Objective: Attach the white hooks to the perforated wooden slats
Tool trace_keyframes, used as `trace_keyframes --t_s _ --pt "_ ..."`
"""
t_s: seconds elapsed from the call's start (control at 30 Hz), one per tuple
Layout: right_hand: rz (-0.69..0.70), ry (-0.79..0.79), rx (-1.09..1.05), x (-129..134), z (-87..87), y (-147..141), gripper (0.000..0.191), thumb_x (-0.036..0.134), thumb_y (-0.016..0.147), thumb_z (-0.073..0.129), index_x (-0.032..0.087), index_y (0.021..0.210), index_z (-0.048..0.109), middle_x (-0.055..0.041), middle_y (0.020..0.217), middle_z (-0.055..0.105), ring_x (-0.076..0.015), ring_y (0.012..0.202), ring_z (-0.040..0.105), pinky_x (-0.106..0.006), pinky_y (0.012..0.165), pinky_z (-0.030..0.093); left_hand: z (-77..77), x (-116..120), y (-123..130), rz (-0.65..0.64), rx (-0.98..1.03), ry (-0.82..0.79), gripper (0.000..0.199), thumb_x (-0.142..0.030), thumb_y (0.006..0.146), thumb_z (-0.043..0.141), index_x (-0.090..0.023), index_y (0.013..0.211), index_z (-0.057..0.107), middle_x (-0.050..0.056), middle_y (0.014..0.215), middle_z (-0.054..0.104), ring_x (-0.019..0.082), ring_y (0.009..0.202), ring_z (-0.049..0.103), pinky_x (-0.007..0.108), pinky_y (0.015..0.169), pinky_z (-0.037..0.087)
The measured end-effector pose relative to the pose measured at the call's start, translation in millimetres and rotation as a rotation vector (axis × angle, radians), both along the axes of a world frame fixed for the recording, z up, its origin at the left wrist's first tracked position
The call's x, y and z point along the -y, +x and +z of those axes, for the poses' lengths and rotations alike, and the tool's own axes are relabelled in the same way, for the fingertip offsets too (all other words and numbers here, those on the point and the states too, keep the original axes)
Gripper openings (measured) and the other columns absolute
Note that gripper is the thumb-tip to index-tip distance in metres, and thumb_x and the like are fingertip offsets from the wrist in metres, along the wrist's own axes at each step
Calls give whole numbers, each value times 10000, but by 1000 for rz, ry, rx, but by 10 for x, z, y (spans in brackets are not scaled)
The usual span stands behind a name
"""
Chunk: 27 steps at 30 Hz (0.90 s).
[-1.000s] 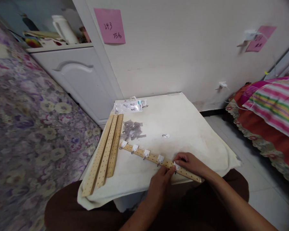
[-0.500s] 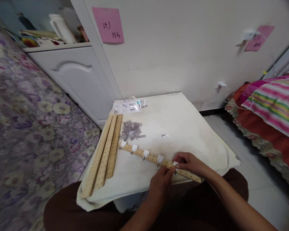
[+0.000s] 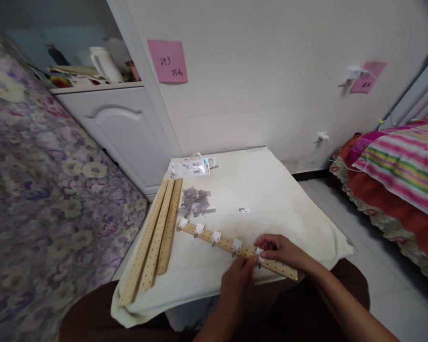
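Note:
A perforated wooden strip [image 3: 226, 241] lies slantwise near the front of the table, with several white adhesive hooks in a row along it. My right hand [image 3: 281, 250] has its thumb and fingers closed on the white hook [image 3: 259, 253] toward the strip's right end; that hook's metal part points toward me. My left hand [image 3: 239, 275] grips the near edge of the strip just left of that hook, its thumb and index fingertips together there. Beyond my hands, a loose white hook [image 3: 244, 210] lies flat on the cloth.
Several more perforated wooden strips [image 3: 151, 247] lie along the table's left side. Beside them is a pile of hooks in small grey bags [image 3: 195, 200]. Clear plastic packaging [image 3: 189, 167] sits at the back left. A pale cloth [image 3: 267, 183] covers the table.
The camera view has tilted up slightly, so everything sits lower in the picture. Both hands stay at the same hook and strip, with hardly any movement.

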State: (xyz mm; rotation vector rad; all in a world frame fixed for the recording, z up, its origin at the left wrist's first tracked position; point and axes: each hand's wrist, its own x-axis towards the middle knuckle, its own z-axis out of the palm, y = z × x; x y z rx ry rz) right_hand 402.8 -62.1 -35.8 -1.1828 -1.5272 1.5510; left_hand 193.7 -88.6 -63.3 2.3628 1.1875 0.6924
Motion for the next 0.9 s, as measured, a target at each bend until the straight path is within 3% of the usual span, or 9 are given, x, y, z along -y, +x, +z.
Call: trace_keyframes --t_s 0.17,0.33,0.43,0.53,0.7,0.9 --pt "-109 38 87 -129 -73 67 242 373 795 607 179 938 619 17 716 578 -120 621 504 -230 567 376 -72 -14 -43 -42 120 59 479 -94 859 394 -252 1309 442 74 1109 620 185 973 617 309 798 536" --pt "-329 251 408 -636 -126 31 182 278 766 600 181 915 638 6 731 581 -148 682 535 -258 627 417 -115 -24 -76 -47 199 64 436 -103 865 420 -261 1270 458 67 1163 625 175 1036 613 306 847 537" --pt "-400 294 475 -941 -157 -76 303 216 708 644 205 1011 634 -6 849 578 -151 734 524 -282 706 413 -144 -30 -90 -47 194 62 421 -108 856 432 -257 1248 471 68 1178 629 178 1058 613 310 864 537" --pt "-428 297 478 -1108 -174 -175 328 198 667 682 225 992 653 -7 894 544 -151 769 503 -290 742 381 -186 -35 -103 -50 191 84 425 -97 846 432 -255 1238 475 72 1178 632 182 1072 610 321 874 535" --pt "-447 252 371 -1138 -140 -208 153 230 662 698 207 809 658 4 840 530 -141 752 475 -278 726 368 -221 -42 -110 -55 187 61 424 -84 834 425 -259 1215 492 67 1141 644 178 1014 633 304 828 546" --pt "-366 103 42 -920 -17 -150 269 419 799 606 167 894 613 -21 786 609 -122 662 549 -240 597 451 -171 -50 -117 -63 292 17 412 -83 818 438 -241 1192 506 72 1067 647 172 935 630 288 786 536"
